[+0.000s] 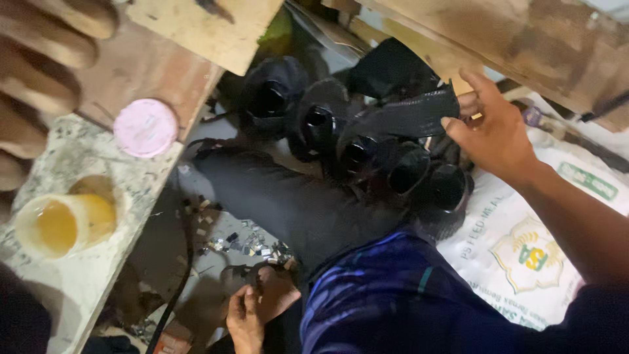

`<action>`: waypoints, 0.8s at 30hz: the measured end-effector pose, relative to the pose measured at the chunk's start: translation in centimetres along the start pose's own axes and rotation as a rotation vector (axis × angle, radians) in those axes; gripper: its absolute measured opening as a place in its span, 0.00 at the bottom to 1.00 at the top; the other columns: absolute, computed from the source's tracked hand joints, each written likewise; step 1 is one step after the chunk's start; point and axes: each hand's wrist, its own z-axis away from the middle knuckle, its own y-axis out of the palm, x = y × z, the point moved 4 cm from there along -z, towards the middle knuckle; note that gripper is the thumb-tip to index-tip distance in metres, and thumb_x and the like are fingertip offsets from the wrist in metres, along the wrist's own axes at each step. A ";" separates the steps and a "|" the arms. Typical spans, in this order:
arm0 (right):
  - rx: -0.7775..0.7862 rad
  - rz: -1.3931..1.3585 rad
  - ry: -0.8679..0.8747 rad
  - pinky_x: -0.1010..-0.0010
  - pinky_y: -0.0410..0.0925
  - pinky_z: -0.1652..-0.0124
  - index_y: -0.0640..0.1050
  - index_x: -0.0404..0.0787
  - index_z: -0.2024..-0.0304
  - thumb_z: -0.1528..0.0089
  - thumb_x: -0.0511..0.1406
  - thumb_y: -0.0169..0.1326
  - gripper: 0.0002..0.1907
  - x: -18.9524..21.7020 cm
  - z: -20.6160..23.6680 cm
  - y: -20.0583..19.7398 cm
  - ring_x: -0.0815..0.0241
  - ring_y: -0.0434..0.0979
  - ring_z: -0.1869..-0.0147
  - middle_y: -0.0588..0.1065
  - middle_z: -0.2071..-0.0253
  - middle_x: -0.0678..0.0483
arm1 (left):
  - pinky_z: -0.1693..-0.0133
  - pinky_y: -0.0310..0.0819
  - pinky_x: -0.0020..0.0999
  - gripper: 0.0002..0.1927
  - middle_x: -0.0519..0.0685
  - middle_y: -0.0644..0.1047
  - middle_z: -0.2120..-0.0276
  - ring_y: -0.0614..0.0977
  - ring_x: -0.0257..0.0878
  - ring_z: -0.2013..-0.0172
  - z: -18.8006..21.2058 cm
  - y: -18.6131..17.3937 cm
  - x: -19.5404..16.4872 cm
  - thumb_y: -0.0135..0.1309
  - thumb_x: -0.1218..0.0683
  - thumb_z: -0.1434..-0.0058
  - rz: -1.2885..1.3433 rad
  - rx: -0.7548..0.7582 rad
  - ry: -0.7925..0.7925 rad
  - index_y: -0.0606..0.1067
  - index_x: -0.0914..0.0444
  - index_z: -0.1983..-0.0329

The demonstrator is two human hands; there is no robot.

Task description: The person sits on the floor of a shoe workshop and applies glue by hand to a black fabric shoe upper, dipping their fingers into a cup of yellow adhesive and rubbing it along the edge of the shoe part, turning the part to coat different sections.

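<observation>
My right hand [493, 134] is up among a pile of black shoes [367, 141], fingers [458, 123] pinching the edge of a black ribbed sole piece [406, 117] that lies across the top of the heap, thumb underneath and the others over it. My left hand [259, 307] is low by my knee, fingers curled in around something small and dark; I can't tell what it is or whether I'm truly gripping it. Crowding in above, wooden boards [524, 46] slant right over my right hand, so headroom there is tight. To the right lies a white printed sack [524, 242], flat and open, the freest patch around. My dark trouser leg [288, 203] and blue shirt [393, 295] fill the middle. On the left, a speckled stone surface [85, 275] carries a cup of yellow liquid [62, 226] near its edge and a pink round lid [145, 128] at its far corner. Small shiny scraps [252, 246] litter the floor between leg and surface. A black cable [183, 275] runs down along that edge. Someone else's blurred fingers [39, 59] sit top left.
</observation>
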 end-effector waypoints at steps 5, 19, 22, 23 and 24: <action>-0.173 0.169 0.123 0.64 0.73 0.52 0.62 0.40 0.25 0.37 0.29 0.60 0.39 -8.0 3.0 -1.6 0.55 0.81 0.50 0.79 0.51 0.45 | 0.57 0.76 0.33 0.17 0.54 0.82 0.65 0.81 0.39 0.63 0.5 0.7 1.2 0.53 0.49 0.31 -0.129 0.023 0.075 0.79 0.70 0.54; -0.082 0.250 0.377 0.55 0.66 0.41 0.44 0.43 0.24 0.45 0.41 0.66 0.58 -10.1 11.6 12.2 0.33 0.72 0.37 0.70 0.40 0.29 | 0.61 0.79 0.37 0.15 0.55 0.83 0.68 0.85 0.43 0.67 1.8 1.4 -0.2 0.58 0.49 0.36 -0.237 -0.109 0.119 0.81 0.66 0.55; 0.259 0.178 0.733 0.52 0.71 0.46 0.41 0.50 0.18 0.38 0.45 0.58 0.55 -11.1 12.3 13.0 0.38 0.80 0.47 0.79 0.53 0.38 | 0.60 0.80 0.36 0.15 0.54 0.84 0.67 0.86 0.42 0.66 1.6 1.4 -0.3 0.58 0.49 0.36 -0.237 -0.136 0.191 0.82 0.65 0.57; 0.290 0.150 0.664 0.54 0.71 0.46 0.44 0.50 0.19 0.38 0.45 0.58 0.53 -10.9 12.1 12.9 0.40 0.81 0.48 0.79 0.54 0.39 | 0.60 0.81 0.36 0.15 0.54 0.84 0.67 0.86 0.42 0.66 1.4 1.4 -0.2 0.58 0.49 0.37 -0.219 -0.141 0.199 0.82 0.65 0.57; 0.290 0.157 0.591 0.55 0.71 0.47 0.46 0.49 0.21 0.39 0.45 0.59 0.51 -10.7 11.9 12.6 0.42 0.81 0.49 0.80 0.55 0.41 | 0.60 0.80 0.37 0.14 0.54 0.84 0.67 0.86 0.42 0.66 1.3 1.4 -0.2 0.58 0.49 0.37 -0.236 -0.133 0.212 0.82 0.65 0.57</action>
